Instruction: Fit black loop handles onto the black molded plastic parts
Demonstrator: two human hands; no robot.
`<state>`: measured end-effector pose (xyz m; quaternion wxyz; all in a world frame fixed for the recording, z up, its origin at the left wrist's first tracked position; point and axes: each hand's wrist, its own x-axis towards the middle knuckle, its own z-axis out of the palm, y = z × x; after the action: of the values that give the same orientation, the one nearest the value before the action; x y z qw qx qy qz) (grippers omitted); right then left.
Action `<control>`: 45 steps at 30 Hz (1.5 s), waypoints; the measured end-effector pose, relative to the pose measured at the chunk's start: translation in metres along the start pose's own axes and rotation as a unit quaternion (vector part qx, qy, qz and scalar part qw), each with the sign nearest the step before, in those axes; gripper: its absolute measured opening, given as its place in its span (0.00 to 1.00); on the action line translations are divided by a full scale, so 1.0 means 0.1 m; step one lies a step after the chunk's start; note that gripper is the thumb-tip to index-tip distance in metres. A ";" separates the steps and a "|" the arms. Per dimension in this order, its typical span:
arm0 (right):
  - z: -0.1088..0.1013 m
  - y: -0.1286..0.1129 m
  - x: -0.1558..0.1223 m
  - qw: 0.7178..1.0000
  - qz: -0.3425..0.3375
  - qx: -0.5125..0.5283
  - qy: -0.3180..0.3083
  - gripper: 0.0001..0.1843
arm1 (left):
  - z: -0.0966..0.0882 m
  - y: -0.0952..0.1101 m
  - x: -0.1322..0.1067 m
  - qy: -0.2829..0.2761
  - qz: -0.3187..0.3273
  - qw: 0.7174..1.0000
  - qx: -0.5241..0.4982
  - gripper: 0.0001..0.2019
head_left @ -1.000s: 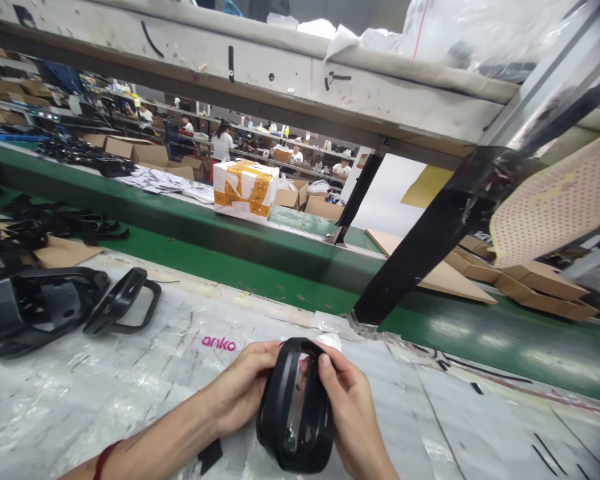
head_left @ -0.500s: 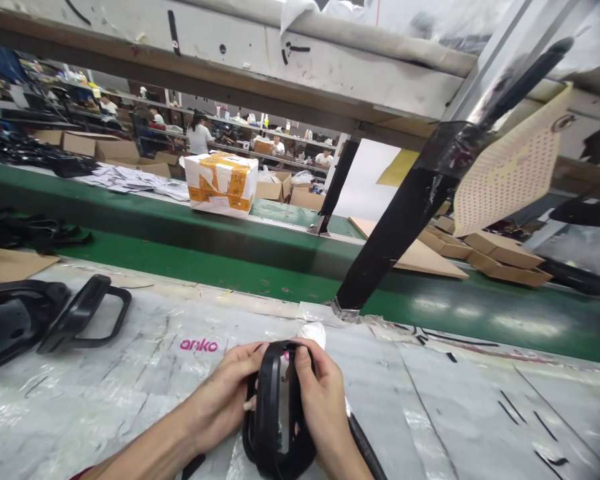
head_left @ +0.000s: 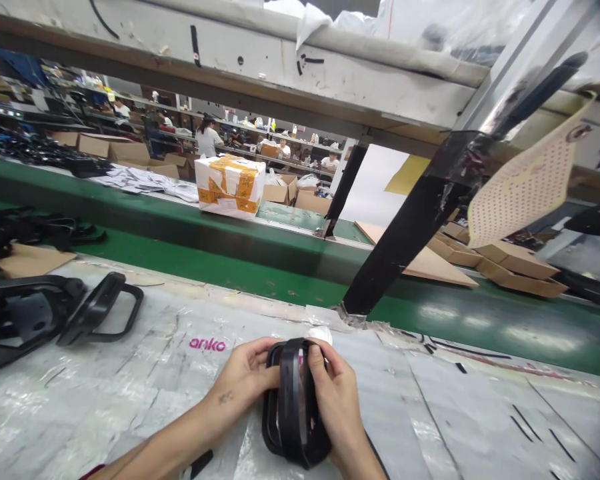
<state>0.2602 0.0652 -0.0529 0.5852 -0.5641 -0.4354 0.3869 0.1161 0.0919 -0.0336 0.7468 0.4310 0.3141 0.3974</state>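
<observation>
A black plastic frame [head_left: 291,407], made of rounded loops with an opening through it, is held upright just above the plastic-covered bench. My left hand [head_left: 253,370] grips its upper left side, the thumb laid against the near loop and the other fingers partly hidden behind. On the right edge, my right hand [head_left: 336,393] is closed around it with the thumb near the top. A small white round item [head_left: 321,335] shows just behind the frame; what it is I cannot tell. Beside my left forearm lies a short black strip [head_left: 201,463].
Similar black frames [head_left: 103,310] lie on the bench at left. Behind the bench runs a green conveyor [head_left: 260,280], with a taped white carton [head_left: 230,187] beyond. A black-wrapped post [head_left: 400,233] rises at right under an overhead shelf [head_left: 260,63]. Black scraps [head_left: 523,423] dot the right side.
The camera view has shifted, so the surroundings sit further right. The black frame is turned slightly, and my left thumb now lies across its near loop. Both hands keep hold of it.
</observation>
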 end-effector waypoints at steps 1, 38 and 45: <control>0.00 -0.01 -0.01 1.000 0.001 -0.003 0.002 0.25 | -0.01 -0.01 0.01 0.016 0.024 0.999 0.022 0.16; -0.09 0.16 -0.05 0.983 -0.011 -0.012 0.180 0.31 | -0.10 -0.24 0.00 0.022 0.035 0.969 0.242 0.14; -0.12 0.16 -0.07 0.984 -0.025 -0.043 0.170 0.32 | -0.13 -0.19 -0.09 0.063 0.162 0.877 0.447 0.18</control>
<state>0.2697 0.0556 -0.0696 0.6356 -0.6353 -0.3594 0.2515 0.1076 0.0835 -0.0545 0.3779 0.7379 0.4307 0.3567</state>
